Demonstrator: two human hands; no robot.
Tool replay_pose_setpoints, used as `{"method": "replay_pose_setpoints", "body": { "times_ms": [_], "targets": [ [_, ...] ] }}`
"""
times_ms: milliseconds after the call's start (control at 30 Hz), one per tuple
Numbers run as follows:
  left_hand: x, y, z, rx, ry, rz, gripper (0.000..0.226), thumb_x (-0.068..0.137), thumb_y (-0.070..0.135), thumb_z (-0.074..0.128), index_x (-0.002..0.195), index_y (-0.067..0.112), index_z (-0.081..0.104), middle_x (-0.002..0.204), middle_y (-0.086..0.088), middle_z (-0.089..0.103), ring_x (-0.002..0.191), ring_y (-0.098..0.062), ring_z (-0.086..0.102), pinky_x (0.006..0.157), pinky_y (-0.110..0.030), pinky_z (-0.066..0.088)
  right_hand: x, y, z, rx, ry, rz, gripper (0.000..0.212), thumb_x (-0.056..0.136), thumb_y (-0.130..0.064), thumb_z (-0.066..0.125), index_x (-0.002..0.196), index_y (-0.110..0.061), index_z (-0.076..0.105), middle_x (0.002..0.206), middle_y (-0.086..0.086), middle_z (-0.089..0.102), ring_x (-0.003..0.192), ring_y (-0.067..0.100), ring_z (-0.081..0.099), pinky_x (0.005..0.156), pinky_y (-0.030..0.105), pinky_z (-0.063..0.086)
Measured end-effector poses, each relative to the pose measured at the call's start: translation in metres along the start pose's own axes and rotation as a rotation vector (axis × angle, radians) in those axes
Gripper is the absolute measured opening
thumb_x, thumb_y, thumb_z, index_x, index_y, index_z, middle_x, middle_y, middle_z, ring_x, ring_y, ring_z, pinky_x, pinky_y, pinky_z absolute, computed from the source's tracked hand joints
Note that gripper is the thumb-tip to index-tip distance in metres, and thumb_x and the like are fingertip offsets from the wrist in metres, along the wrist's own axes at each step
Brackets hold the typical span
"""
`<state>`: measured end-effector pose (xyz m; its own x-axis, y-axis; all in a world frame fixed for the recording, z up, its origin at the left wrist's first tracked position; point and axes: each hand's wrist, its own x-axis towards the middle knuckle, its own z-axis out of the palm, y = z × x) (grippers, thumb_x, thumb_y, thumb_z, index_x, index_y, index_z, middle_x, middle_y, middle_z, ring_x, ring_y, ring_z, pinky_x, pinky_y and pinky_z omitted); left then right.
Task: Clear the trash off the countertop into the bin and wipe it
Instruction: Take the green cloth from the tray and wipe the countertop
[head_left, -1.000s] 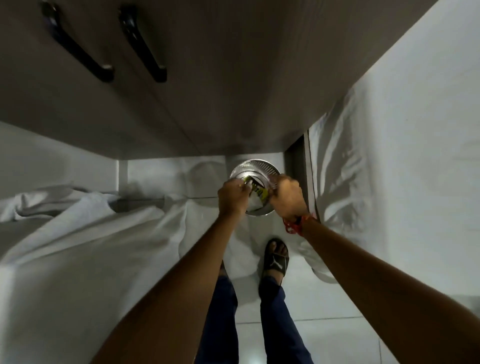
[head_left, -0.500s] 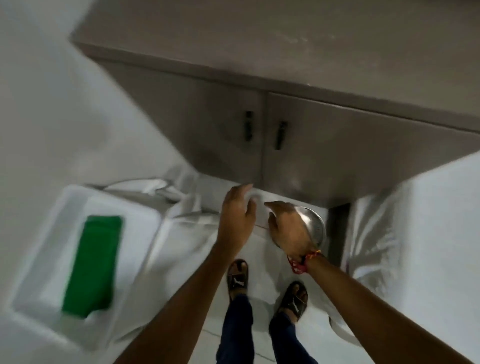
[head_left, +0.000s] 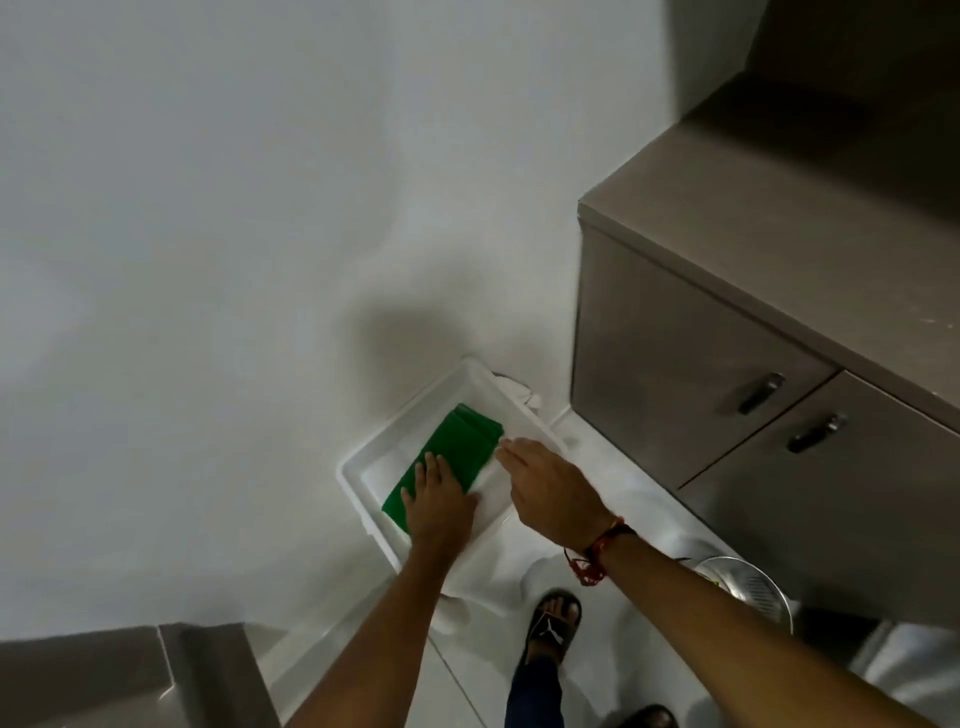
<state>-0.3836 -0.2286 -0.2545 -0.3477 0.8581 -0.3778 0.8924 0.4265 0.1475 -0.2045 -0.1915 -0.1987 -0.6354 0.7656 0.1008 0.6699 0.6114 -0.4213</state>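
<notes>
The metal bin (head_left: 748, 587) stands on the floor by the right forearm. Further out, the left hand (head_left: 439, 501) lies flat on the green cloth (head_left: 452, 457) in the white tray (head_left: 363, 467) — fingers released; the right hand (head_left: 550, 486) hovers just beside, fingers spread — gripping nothing.

The left hand (head_left: 439, 499) is covering the near end of the green cloth (head_left: 457, 457). Right of the cloth, the right forearm is hiding part of the metal bin (head_left: 748, 587), and its contents are staying unclear.
</notes>
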Motion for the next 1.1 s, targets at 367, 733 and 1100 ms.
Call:
{"method": "replay_pose_setpoints", "body": {
  "times_ms": [367, 733, 1100],
  "targets": [
    [0.010, -0.003, -0.009, -0.002, 0.218, 0.066, 0.043, 0.101, 0.004, 0.042, 0.144, 0.002, 0.045, 0.141, -0.023, 0.058, 0.124, -0.035, 0.063, 0.096, -0.043, 0.060, -0.032, 0.049, 0.020, -0.146, -0.163, 0.047, 0.052, 0.104, -0.012, 0.035, 0.154, -0.004, 0.026, 0.163, 0.013, 0.022, 0.153, 0.023, 0.018, 0.124, 0.035, 0.018],
    [-0.036, 0.183, -0.022, -1.541, -0.251, 0.219, 0.041, 0.099, -0.003, 0.049, 0.138, 0.008, 0.059, 0.132, -0.012, 0.069, 0.118, -0.024, 0.070, 0.096, -0.041, 0.061, -0.135, 0.118, 0.002, -0.097, -0.061, 0.473, 0.055, 0.089, -0.010, 0.058, 0.143, -0.004, 0.051, 0.146, 0.014, 0.054, 0.134, 0.028, 0.051, 0.115, 0.034, 0.038],
    [0.010, 0.254, 0.265, -1.476, -1.096, -0.193, 0.052, 0.096, 0.029, 0.062, 0.146, 0.015, 0.054, 0.147, -0.015, 0.060, 0.137, -0.035, 0.056, 0.111, -0.061, 0.045, -0.332, 0.228, 0.223, -0.003, -0.287, 0.848, 0.049, 0.102, -0.023, 0.031, 0.090, -0.012, 0.078, 0.079, 0.005, 0.073, 0.064, 0.015, 0.071, 0.061, 0.025, 0.057]
  ]
}}
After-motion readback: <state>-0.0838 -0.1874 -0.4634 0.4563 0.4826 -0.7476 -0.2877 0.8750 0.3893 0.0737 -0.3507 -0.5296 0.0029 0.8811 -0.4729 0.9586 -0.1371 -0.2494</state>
